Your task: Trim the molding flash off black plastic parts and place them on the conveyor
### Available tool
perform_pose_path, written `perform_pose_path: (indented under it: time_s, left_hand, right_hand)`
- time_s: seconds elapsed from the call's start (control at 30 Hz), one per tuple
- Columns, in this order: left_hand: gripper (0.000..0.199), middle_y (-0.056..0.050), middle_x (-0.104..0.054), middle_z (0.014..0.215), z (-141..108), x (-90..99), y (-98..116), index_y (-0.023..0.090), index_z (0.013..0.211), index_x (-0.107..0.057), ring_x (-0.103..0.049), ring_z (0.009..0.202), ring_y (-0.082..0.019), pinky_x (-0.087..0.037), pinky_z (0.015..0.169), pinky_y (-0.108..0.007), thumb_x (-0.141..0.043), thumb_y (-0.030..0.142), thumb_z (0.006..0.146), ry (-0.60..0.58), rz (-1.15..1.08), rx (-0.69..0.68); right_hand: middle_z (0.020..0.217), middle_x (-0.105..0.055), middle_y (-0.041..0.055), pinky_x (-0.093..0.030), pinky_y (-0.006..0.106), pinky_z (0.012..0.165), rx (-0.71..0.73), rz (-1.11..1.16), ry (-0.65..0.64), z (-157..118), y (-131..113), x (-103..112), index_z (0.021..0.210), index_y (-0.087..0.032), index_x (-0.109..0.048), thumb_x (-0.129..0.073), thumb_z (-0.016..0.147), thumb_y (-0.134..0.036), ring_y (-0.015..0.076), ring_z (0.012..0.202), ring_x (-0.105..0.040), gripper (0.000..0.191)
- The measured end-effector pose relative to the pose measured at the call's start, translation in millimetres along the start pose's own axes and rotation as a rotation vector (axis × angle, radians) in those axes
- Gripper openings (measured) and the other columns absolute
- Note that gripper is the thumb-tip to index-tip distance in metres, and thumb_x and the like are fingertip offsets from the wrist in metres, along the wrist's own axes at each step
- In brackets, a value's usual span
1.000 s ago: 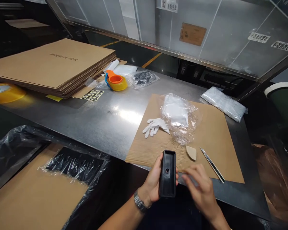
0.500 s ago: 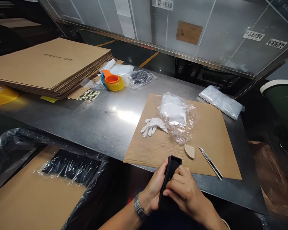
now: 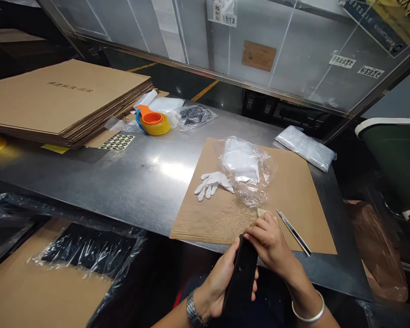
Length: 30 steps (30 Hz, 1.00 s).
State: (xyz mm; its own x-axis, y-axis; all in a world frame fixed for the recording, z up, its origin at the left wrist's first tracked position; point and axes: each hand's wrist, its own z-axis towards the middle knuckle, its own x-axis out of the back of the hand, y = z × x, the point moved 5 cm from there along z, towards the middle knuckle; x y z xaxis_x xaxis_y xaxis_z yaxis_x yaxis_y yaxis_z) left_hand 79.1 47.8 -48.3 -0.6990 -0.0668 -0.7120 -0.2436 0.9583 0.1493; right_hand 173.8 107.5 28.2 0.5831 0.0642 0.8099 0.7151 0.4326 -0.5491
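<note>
A long black rectangular piece (image 3: 242, 278), hollow-looking at its far end in the earlier frame, lies tilted in my left hand (image 3: 216, 284), whose fingers wrap around it from beneath. My right hand (image 3: 270, 243) is closed at the far end of the piece, thumb and fingertips pinching its upper edge. Behind the right fingers a beige wedge-shaped pad (image 3: 262, 212) is mostly hidden. A slim silver cutter knife (image 3: 294, 232) rests on the cardboard sheet (image 3: 300, 200), to the right of that hand. Farther up lies a white glove (image 3: 213, 183).
A clear bag with white contents (image 3: 242, 164) lies on the sheet. On the metal table (image 3: 133, 187) are a tape dispenser (image 3: 153, 120), round stickers (image 3: 118, 142) and a wrapped white pack (image 3: 307, 146). Stacked cardboard (image 3: 68, 100) stands left; plastic-lined cardboard (image 3: 51, 291) is below.
My right hand has moved from the middle of the black piece to its far end, now covering most of the beige pad. The whole view has shifted slightly.
</note>
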Motion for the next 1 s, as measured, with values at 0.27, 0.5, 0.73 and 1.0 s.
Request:
perform_pose_path:
  time_s: [0.27, 0.5, 0.73, 1.0]
  left_hand:
    - [0.074, -0.008, -0.058, 0.053, 0, 0.4, -3, 0.004, 0.065, -0.064, -0.056, 0.04, -0.012, -0.045, 0.039, -0.02, -0.03, 0.069, 0.079, 0.002, 0.018, 0.005]
    - [0.063, -0.005, -0.059, 0.059, -7, -2.8, 15, 0.006, 0.072, -0.063, -0.056, 0.043, -0.01, -0.048, 0.044, -0.021, -0.033, 0.06, 0.084, 0.119, -0.037, -0.179]
    - [0.057, -0.003, -0.065, 0.067, -17, 2.8, 27, 0.016, 0.125, -0.047, -0.061, 0.056, -0.015, -0.05, 0.053, -0.026, -0.04, 0.055, 0.084, 0.316, 0.175, -0.574]
    - [0.048, -0.006, -0.067, 0.09, -20, 14.1, 35, 0.016, 0.114, -0.059, -0.061, 0.091, -0.018, -0.05, 0.077, -0.025, -0.047, 0.05, 0.083, 0.323, 0.121, -0.693]
  right_hand:
    - [0.074, -0.059, 0.0011, -0.036, 0.03, 0.071, -0.019, 0.174, -0.055, -2, 3, -2, 0.083, -0.019, -0.061, -0.056, 0.086, -0.024, 0.0161, 0.076, -0.046, 0.008]
    - [0.084, -0.062, 0.0045, -0.044, 0.028, 0.069, -0.314, 0.304, 0.168, -15, 25, -5, 0.095, -0.02, -0.062, -0.048, 0.089, -0.031, 0.0164, 0.079, -0.054, 0.019]
    - [0.06, -0.054, -0.0031, -0.042, 0.021, 0.037, -0.624, 0.686, -0.032, -38, 18, -57, 0.102, -0.019, -0.055, -0.04, 0.089, -0.046, 0.0115, 0.043, -0.054, 0.034]
    - [0.1, -0.058, 0.0051, -0.049, 0.029, 0.078, -0.485, 0.669, -0.044, -44, -2, -60, 0.121, -0.024, -0.047, -0.045, 0.09, -0.035, 0.0173, 0.09, -0.059, 0.033]
